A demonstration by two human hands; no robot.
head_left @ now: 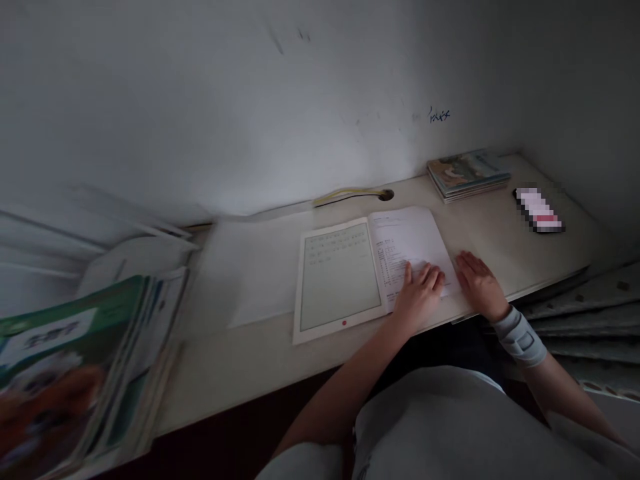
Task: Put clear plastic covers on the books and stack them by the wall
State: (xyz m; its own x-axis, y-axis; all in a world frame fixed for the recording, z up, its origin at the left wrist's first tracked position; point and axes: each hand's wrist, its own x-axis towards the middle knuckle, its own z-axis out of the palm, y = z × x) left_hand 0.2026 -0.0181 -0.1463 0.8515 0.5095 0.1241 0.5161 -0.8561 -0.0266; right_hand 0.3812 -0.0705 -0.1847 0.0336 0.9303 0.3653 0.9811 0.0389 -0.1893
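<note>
An opened book (413,230) with printed text lies on the desk in front of me. My left hand (419,293) rests on the lower part of its page, fingers apart and lying flat. Just past the book's right edge, my right hand (481,285) lies on the desk with its fingers stretched out, holding nothing; a grey band (523,337) wraps that wrist. Directly left of the visible page is a white-framed writing tablet (340,277), with rows of handwriting on its pale green screen and a red button at the bottom. Whether it covers another page I cannot tell.
A stack of books (467,173) stands at the back right, near a phone (540,210) with a blurred-out screen. Cables run into a desk hole (386,195) by the wall. More books (65,373) are piled at the left, beside a translucent sheet (260,267).
</note>
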